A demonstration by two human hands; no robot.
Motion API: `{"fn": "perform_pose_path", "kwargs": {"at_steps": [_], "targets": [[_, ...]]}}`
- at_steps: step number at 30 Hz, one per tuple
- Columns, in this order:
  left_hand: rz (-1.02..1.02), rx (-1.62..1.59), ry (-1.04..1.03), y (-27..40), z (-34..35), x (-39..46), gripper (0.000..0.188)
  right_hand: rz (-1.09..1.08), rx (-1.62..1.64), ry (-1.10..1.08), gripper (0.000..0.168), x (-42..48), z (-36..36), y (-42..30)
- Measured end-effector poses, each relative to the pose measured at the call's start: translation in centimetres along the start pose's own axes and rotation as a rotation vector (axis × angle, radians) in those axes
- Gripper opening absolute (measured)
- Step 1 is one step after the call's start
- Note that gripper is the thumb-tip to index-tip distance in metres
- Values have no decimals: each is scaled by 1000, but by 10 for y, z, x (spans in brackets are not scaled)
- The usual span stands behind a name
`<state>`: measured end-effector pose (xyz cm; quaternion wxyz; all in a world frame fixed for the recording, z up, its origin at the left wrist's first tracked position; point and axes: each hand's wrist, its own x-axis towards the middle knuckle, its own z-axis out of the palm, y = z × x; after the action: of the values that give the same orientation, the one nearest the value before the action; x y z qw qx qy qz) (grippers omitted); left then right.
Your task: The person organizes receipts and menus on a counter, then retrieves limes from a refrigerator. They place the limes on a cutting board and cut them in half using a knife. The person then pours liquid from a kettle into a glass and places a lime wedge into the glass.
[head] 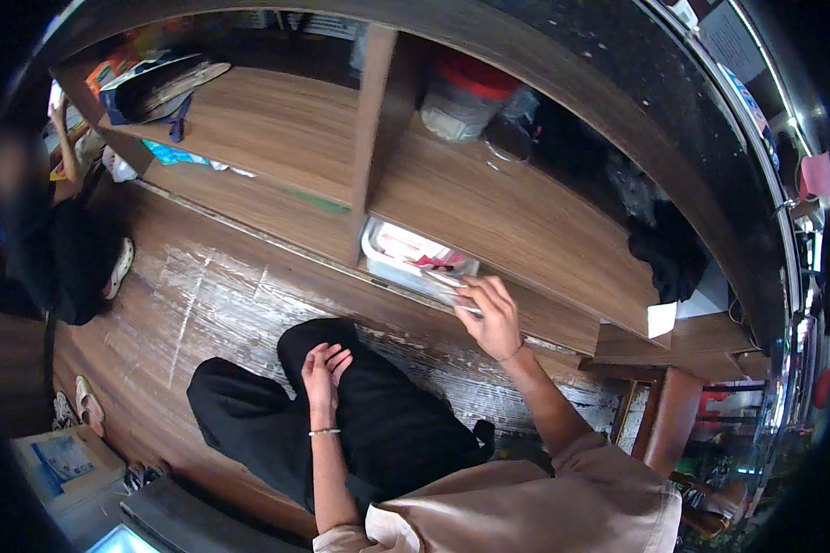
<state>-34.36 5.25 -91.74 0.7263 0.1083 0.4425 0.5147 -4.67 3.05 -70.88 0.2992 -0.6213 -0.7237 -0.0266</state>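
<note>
My right hand (494, 318) grips a thin, pale flat item (469, 301), blurred and too unclear to name, at the near right side of a white plastic bin (387, 272). Inside the bin lie white and red printed papers or packets (409, 245). The bin sits in the low compartment of a wooden shelf unit (304, 148). Over my knee, in black trousers (394, 408), my left hand (324, 377) rests or hovers palm up with loosely curled fingers and nothing visible in it.
A clear jar with a red lid (467, 97) stands on the upper right shelf, near black cloth (671, 256). An open dark bag (145, 93) lies upper left. Another person (76, 256) crouches at left. Lower left is a cardboard box (69, 463); at right, a brown stool (674, 422).
</note>
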Motion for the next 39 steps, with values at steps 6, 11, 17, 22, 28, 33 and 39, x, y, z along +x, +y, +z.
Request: {"fn": "perform_pose_path", "kwargs": {"at_steps": [6,11,17,22,28,33,39], "targets": [[-40,-25,4,5,-2,-4,27,-112,-174,184,32,6,48,6],[-41,-7,6,13,-3,-4,30,-97,-170,147,38,19,45,-8],[-72,20,18,9,-1,-2,28,31,-358,-37,31,28,60,5],[-33,38,-15,15,4,3,28,128,-445,-129,36,32,93,24],[-64,78,7,16,-6,10,35,337,-143,-545,48,70,82,55],[-33,45,-48,18,3,14,35,544,-47,-572,53,77,83,59],[-65,57,-51,9,-9,11,37,159,-262,-430,31,45,99,47]]}}
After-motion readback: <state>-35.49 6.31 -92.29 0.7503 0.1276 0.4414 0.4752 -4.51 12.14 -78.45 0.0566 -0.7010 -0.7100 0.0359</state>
